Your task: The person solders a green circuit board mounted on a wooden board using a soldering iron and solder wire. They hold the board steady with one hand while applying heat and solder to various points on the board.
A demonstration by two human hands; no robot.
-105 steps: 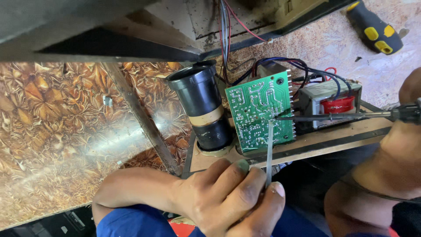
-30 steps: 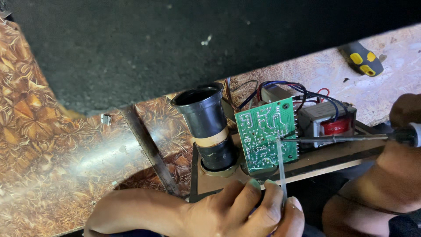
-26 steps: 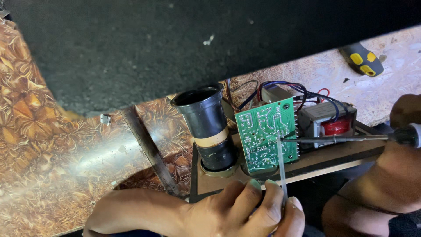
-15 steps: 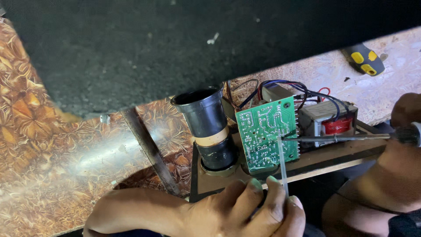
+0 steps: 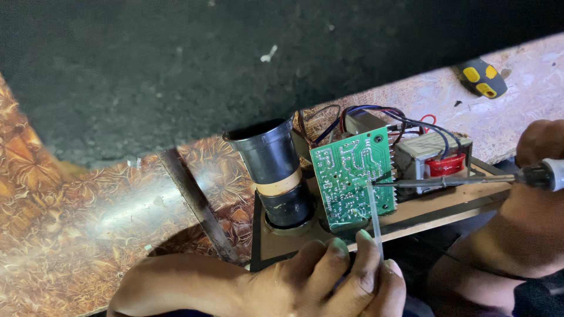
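Note:
A green circuit board [image 5: 354,176] stands tilted on a brown base plate [image 5: 435,206], beside a black cylinder [image 5: 275,170] with a tan band. My left hand [image 5: 329,285] pinches a thin silvery solder wire [image 5: 375,220] and holds its tip up against the board. My right hand [image 5: 531,205] grips a soldering iron [image 5: 464,181] that lies horizontal, its tip meeting the wire's end on the board's right side. Behind the board sits a small transformer [image 5: 432,158] with red winding tape and dark wires [image 5: 376,111].
The parts rest on a patterned brown tabletop [image 5: 76,235] with a dark metal strip [image 5: 197,202] across it. A yellow-and-black tool handle [image 5: 482,78] lies at the far right on a pale board. Dark floor [image 5: 176,58] fills the top.
The view has swung from a cluttered bench area to dark floor. Iron tip and solder wire stay on the same spot of the board over the last second; my hands barely shift.

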